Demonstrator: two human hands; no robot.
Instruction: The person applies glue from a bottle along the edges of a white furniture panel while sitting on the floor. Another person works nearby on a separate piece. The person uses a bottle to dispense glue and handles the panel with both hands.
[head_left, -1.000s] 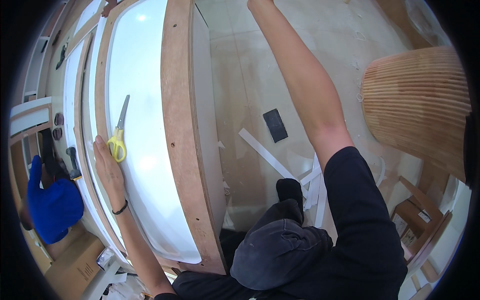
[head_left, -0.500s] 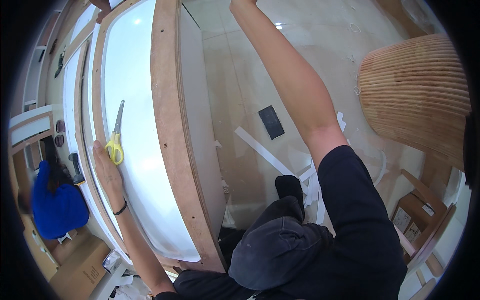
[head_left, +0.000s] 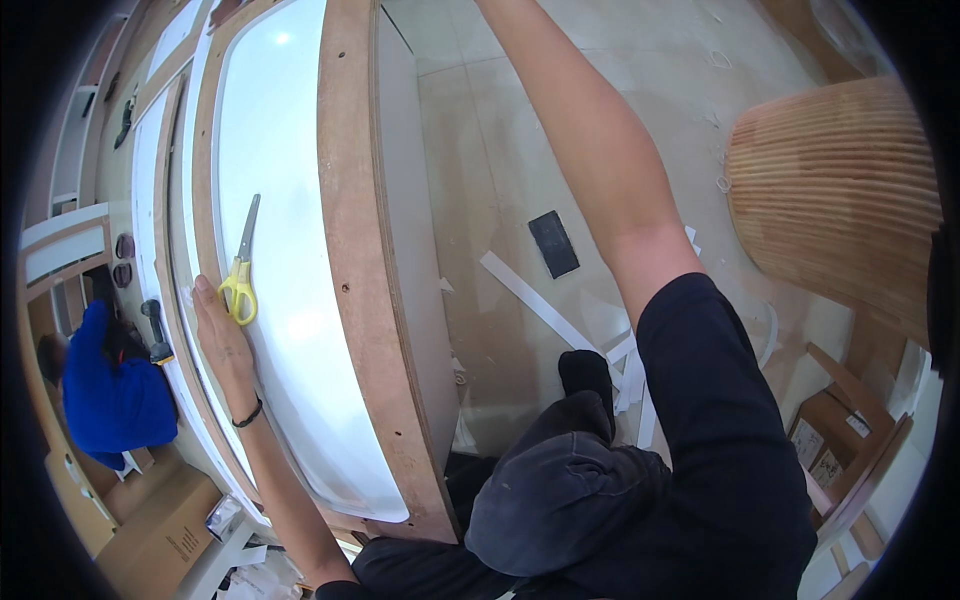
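Note:
My left hand [head_left: 224,335] lies flat with its fingers stretched along the left edge of a white panel [head_left: 290,390], where it meets a plywood frame [head_left: 355,215]. Beside its fingertips rests a pair of scissors [head_left: 240,285] with yellow handles, blades pointing away from me. My right arm [head_left: 605,150] reaches up past the top edge of the picture, so the hand itself is out of sight. Nothing shows of what it touches.
White strips [head_left: 540,305] and a dark rectangular block [head_left: 553,244] lie on the floor. A curved, ribbed wooden piece [head_left: 830,180] stands right, near a cardboard box [head_left: 835,430]. At left are a cordless power tool [head_left: 155,330] and a person in blue [head_left: 115,410].
The right wrist has slipped out past the top edge. The whole scene sits slightly farther right in the picture. My left hand stays flat by the scissors.

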